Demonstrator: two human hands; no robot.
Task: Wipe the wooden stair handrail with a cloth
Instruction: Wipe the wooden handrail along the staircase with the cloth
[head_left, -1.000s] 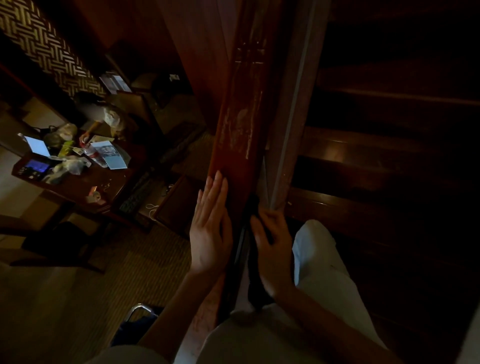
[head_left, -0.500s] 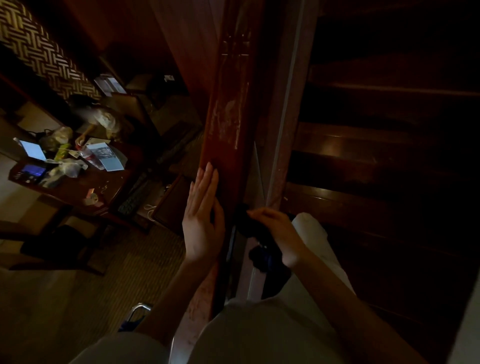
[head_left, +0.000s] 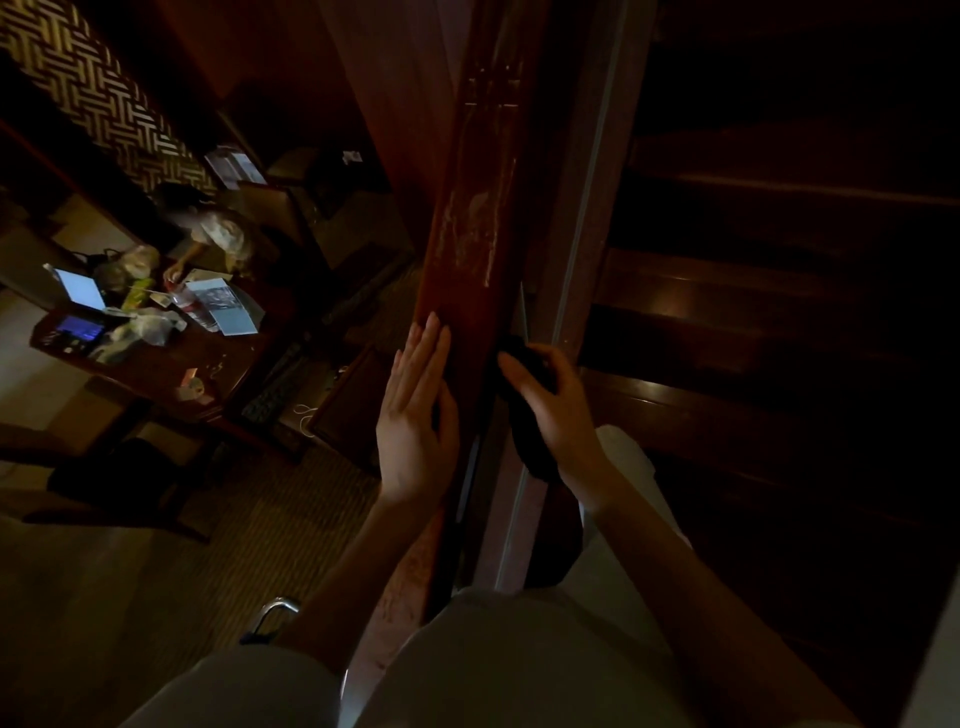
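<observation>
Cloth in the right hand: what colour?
Cloth looks black or very dark in the dim head view; right hand grips it beside the reddish-brown handrail.

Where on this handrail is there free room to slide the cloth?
The reddish wooden handrail is bare above both hands, past the pale scuffs. Lower down is crowded: left hand flat on its left face, right hand gripping the dark cloth at its right edge.

the head view looks steeply down along the handrail (head_left: 475, 260) (near, wide-angle).
</observation>
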